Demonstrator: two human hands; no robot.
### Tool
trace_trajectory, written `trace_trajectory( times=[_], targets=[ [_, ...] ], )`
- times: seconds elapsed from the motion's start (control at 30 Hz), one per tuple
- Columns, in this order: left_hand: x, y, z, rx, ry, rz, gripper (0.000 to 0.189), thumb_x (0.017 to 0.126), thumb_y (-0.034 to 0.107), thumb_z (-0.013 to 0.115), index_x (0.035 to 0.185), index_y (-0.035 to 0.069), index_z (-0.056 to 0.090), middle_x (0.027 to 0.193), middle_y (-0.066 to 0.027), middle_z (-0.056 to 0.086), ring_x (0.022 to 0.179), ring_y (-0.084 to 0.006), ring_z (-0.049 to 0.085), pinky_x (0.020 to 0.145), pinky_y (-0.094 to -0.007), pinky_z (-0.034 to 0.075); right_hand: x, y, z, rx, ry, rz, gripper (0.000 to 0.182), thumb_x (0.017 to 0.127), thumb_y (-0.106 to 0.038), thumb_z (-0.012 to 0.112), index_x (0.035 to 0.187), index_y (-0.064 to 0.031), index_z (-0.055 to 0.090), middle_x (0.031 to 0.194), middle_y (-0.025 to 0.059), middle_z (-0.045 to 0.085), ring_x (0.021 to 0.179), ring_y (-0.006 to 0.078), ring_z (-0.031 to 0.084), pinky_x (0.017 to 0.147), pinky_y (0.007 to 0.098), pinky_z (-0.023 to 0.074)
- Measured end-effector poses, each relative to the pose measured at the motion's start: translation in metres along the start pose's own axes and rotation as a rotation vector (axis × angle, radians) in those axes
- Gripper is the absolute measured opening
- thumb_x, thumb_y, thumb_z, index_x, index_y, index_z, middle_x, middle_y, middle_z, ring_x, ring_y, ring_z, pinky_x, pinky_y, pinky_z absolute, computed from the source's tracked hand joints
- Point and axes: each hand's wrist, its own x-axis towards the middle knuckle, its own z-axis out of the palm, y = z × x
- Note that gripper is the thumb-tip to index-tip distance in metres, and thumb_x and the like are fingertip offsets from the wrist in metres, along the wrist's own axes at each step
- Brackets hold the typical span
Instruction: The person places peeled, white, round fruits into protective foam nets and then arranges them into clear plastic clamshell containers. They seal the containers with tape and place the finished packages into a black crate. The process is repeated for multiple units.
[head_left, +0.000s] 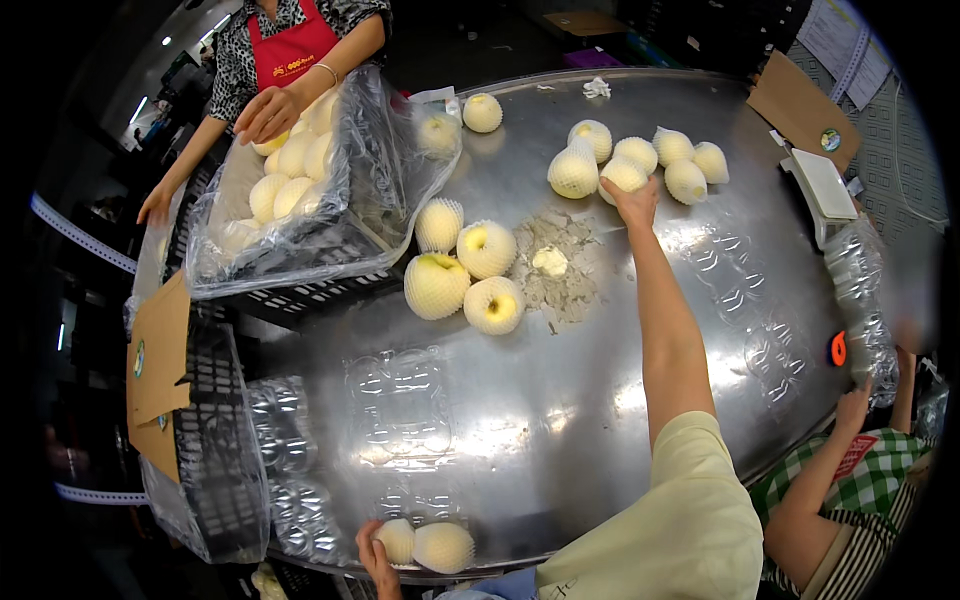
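My right hand (636, 199) reaches across the metal table (525, 420) and grips a yellow fruit in a white foam net (622, 177). Several more netted fruits (685, 180) sit around it. At the near edge, my left hand (377, 559) rests against the left side of a netted fruit (395, 540); whether its fingers hold it is hard to tell. Another netted fruit (444, 547) lies beside that one, just below a clear plastic clamshell tray (405, 409). Several netted fruits (487, 249) stand in a group at the table's middle left.
A co-worker (292, 60) in a red apron stands behind a plastic-lined crate (300, 274) of netted fruits. Another person (847, 480) is at the right, by stacked clear trays (862, 300), a scale (821, 187) and an orange tape roll (838, 348). Wet scraps (562, 292) lie mid-table.
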Motion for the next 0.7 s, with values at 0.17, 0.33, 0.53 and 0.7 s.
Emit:
trace_trajectory(
  times=[0.17,0.33,0.53,0.7],
  targets=[
    [0.007,0.011,-0.006,0.134,0.028,-0.153,0.032,0.081,0.01,0.061,0.111,0.0,0.057,0.109,-0.0137,0.055,0.106,-0.0266,0.051,0.096,-0.0387,0.038,0.014,0.019,0.009,0.187,-0.035,-0.018,0.109,0.051,-0.053,0.084,0.135,-0.0035,0.035,0.125,0.0217,0.052,0.116,0.0399,0.05,0.099,0.0416,0.0405],
    [0.044,0.052,0.008,0.313,0.21,0.135,0.059,0.07,0.005,0.07,0.124,-0.003,0.048,0.123,-0.0163,0.05,0.116,-0.0296,0.047,0.101,-0.04,0.035,-0.044,0.01,-0.042,1.21,-0.47,0.503,0.067,0.082,-0.049,0.065,0.129,-0.0053,0.045,0.117,0.0137,0.056,0.099,0.0256,0.058,0.075,0.0374,0.0533],
    [0.108,0.186,0.112,0.174,-0.243,0.5,0.095,0.061,0.017,0.084,0.138,0.001,0.031,0.138,-0.0173,0.039,0.125,-0.0311,0.042,0.105,-0.0423,0.034,-0.184,-0.022,-0.102,1.326,-0.975,0.496,0.064,0.092,-0.052,0.048,0.136,-0.0073,0.038,0.126,0.0152,0.054,0.11,0.0284,0.058,0.08,0.0402,0.0547],
    [0.13,0.236,0.197,-0.182,-0.505,0.445,0.107,0.056,0.016,0.089,0.141,0.006,0.026,0.141,-0.0142,0.034,0.127,-0.0312,0.041,0.103,-0.0442,0.038,-0.271,-0.047,-0.129,0.884,-1.44,0.434,0.06,0.095,-0.047,0.046,0.138,-0.0058,0.038,0.126,0.0089,0.055,0.109,0.0223,0.057,0.082,0.0402,0.0546]
  ],
)
